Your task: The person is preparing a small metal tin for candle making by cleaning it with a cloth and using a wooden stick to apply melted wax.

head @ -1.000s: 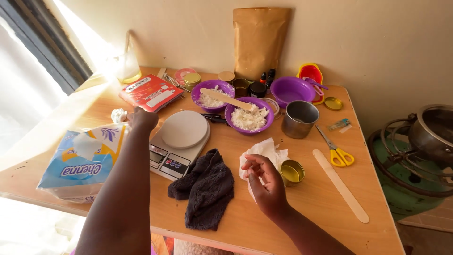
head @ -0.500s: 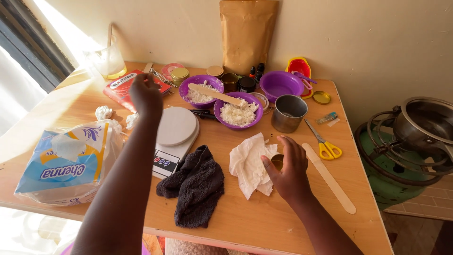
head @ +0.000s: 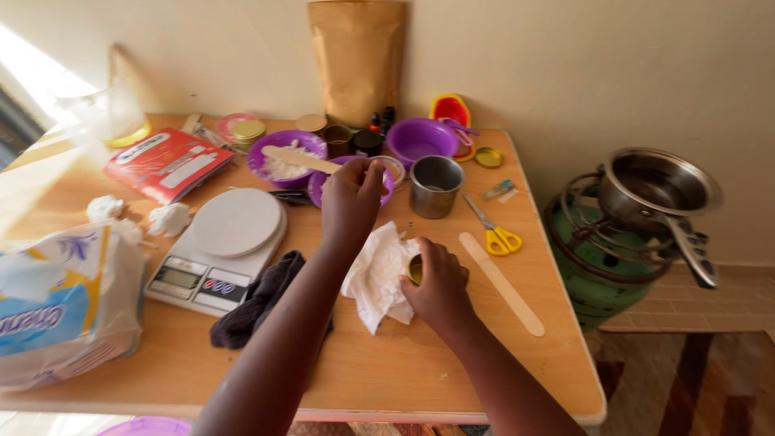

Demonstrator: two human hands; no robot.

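My left hand (head: 351, 198) reaches across the wooden table (head: 387, 371) and lies over a purple bowl (head: 316, 187) of white stuff. Its fingers curl down at the bowl's far rim, and whether they grip it is hidden. My right hand (head: 440, 287) is closed over a small gold tin (head: 415, 269), pressing it on a crumpled white tissue (head: 371, 278) near the table's middle. A second purple bowl (head: 274, 153) with a wooden spatula across it stands just left of my left hand.
A white kitchen scale (head: 222, 242) and a dark cloth (head: 258, 299) lie to the left. A metal cup (head: 434, 187), yellow scissors (head: 496, 234) and a flat wooden stick (head: 500, 282) lie to the right. A tissue pack (head: 56, 307) sits at the left edge. A gas burner with a pot (head: 646, 210) stands beside the table.
My left hand swung from the table's back left over to the purple bowl. My right hand set the tissue down and closed over the gold tin.
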